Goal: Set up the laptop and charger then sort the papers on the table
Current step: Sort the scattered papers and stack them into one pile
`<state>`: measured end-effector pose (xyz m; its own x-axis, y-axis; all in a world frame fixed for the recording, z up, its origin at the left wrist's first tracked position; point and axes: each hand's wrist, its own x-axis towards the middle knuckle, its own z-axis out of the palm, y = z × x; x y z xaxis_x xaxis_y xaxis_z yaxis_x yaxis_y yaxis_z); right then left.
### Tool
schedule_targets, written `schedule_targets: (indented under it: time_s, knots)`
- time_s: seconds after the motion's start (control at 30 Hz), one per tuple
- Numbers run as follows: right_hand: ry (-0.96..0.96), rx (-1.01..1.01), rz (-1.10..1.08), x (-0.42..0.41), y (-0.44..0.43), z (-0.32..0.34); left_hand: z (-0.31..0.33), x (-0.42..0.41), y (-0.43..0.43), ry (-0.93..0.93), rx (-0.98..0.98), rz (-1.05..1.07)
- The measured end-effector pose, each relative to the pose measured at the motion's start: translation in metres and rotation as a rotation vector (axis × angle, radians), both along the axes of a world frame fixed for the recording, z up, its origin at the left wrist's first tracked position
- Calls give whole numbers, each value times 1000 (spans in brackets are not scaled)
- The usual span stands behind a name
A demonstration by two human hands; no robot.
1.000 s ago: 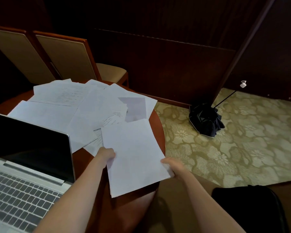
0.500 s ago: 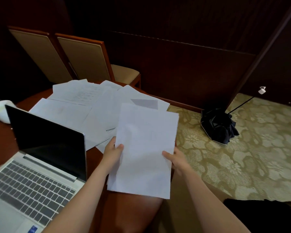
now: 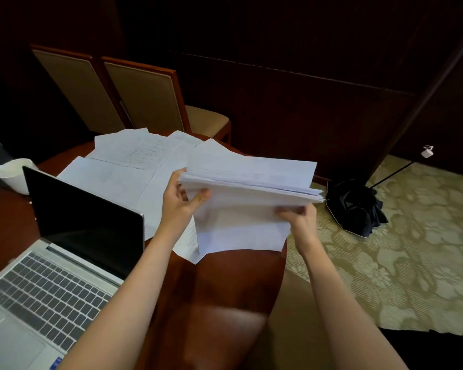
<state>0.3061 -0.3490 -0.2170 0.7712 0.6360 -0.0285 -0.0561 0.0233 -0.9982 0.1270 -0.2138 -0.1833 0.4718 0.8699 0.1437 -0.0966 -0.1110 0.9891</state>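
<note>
Tips the paper stack [image 3: 251, 182], flat a second ago, edge-on above the tabletop [image 3: 225, 284], gripped in left hand [image 3: 181, 201] and right hand [image 3: 301, 220], loose sheets [image 3: 134, 161] beyond them unsorted.

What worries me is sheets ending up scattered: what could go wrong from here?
1. Left hand and right hand hold the paper stack by its near side only; its fanned far edge could shed sheets.
2. The stack hangs past the table edge, so dropped sheets may land on the carpet.
</note>
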Motion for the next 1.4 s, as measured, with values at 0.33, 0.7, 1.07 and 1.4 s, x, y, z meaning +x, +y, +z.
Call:
schedule_targets:
  time_s: [0.33,0.7,1.07,1.4]
  knots:
    - [19,83,40,-6,9,12,7,12,-1,78,-114,142]
    - [108,-5,56,-12,7,-2,-11,11,3,123,-192,147]
    - [442,-473,-208,-10,-3,-36,-91,-4,2,659,-201,-138]
    - [194,-850,-195,-45,-22,-87,-127,-13,-5,1074,-20,-139]
